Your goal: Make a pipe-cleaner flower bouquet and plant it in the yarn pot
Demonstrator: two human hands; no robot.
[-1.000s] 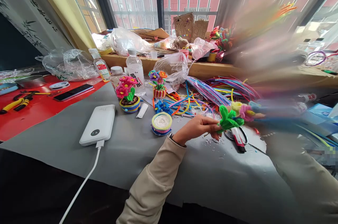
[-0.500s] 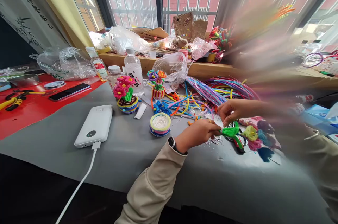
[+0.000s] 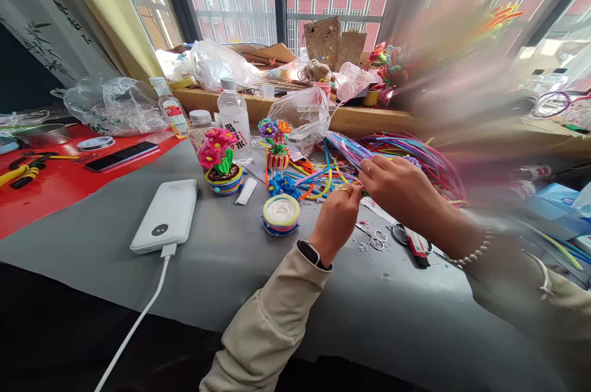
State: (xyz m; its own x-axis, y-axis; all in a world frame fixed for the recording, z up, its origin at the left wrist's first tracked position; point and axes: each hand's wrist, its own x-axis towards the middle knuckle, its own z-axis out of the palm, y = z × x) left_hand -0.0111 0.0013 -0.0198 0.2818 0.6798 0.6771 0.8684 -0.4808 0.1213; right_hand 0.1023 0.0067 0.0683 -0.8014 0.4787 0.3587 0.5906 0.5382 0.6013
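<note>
My left hand (image 3: 339, 216) is closed in a pinch, its fingertips meeting those of my right hand (image 3: 401, 192). Both grip the stem end of a bunch of pipe-cleaner flowers, mostly hidden by the right hand; a bit of purple (image 3: 412, 161) shows beyond the knuckles. Below the hands lie small scissors (image 3: 377, 239) among clippings, and a red and black tube-like item (image 3: 418, 248). Left of my left hand stands a round pot wrapped in coloured pipe cleaners (image 3: 281, 215) with a white coiled top. Blue pipe-cleaner flowers (image 3: 283, 185) lie behind it.
Two finished flower pots, one pink-flowered (image 3: 223, 164) and one striped (image 3: 277, 158), stand near a water bottle (image 3: 234, 121). Loose pipe cleaners (image 3: 434, 164) spread behind my hands. A white power bank (image 3: 166, 215) with a cable lies left; a blue tissue pack (image 3: 556, 210) sits right.
Both hands have moved up and left with the flower bunch. Its coloured heads, earlier spread out to the right, are now mostly behind my right hand, and the scissors below are uncovered.
</note>
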